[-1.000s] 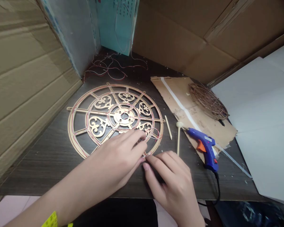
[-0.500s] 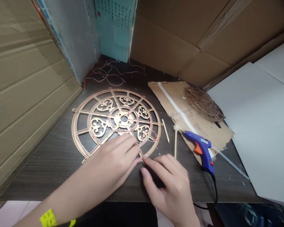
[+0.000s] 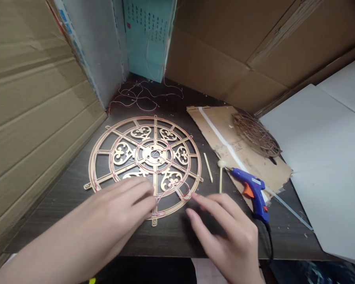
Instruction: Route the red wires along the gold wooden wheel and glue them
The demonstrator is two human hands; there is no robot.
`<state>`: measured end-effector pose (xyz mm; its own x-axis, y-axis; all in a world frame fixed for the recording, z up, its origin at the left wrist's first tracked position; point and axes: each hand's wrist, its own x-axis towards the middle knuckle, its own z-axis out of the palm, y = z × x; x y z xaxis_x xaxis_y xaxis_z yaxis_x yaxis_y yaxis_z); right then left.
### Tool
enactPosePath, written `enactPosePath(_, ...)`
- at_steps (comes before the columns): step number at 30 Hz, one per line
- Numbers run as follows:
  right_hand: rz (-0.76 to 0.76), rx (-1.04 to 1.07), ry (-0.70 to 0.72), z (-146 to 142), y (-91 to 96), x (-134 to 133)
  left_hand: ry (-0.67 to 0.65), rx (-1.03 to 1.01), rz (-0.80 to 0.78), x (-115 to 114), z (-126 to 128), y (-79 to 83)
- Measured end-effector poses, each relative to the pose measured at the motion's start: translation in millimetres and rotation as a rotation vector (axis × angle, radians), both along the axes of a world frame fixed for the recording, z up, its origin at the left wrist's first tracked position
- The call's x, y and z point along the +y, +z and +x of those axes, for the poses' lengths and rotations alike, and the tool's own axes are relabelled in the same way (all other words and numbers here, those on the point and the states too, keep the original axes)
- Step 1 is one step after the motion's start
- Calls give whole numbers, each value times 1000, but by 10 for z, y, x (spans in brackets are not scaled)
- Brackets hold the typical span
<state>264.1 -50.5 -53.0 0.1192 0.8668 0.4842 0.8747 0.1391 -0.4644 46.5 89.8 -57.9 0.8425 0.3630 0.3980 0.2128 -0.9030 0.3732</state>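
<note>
A round gold-brown openwork wheel (image 3: 155,165), with spokes and scrollwork hearts, lies flat on the dark table. Thin red-and-white wire (image 3: 187,189) runs along its rings and forms a loose loop at the front right. My left hand (image 3: 121,209) is closed at the wheel's front left, its fingers bent over the rim; the thumb side is partly hidden. One wire strand leads up to these fingertips. At the front right, my right hand (image 3: 227,232) has thumb and index finger apart and holds nothing. Its index fingertip is at the rim, beside the wire loop.
Right of the wheel are a short wooden stick (image 3: 208,167), a round-headed stick (image 3: 221,173) and a blue glue gun (image 3: 251,187) with a black cable. Behind them, a brown twiggy disc (image 3: 256,134) rests on cardboard (image 3: 207,122). Tangled wires (image 3: 139,94) lie at the back.
The wheel has turned clockwise, its front spoke swinging left. My left hand has moved left with it. My right hand has shifted slightly right, and its fingers are apart from the left ones.
</note>
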Motion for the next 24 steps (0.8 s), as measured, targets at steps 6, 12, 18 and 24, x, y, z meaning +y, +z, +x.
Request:
enactPosePath(6,-202,33,134,-20,44,165,54,-54,91,23,-204,-1)
enactPosePath(12,-202,50,172,-117,73,281,118,-103,71,-29,-213,-9)
enactPosePath(18,-230,68,198,-152,109,305,153,-88,85,-16,-257,-33)
enactPosePath(24,-184,229,223,-222,207,370,123,-156,32,-12,-215,96)
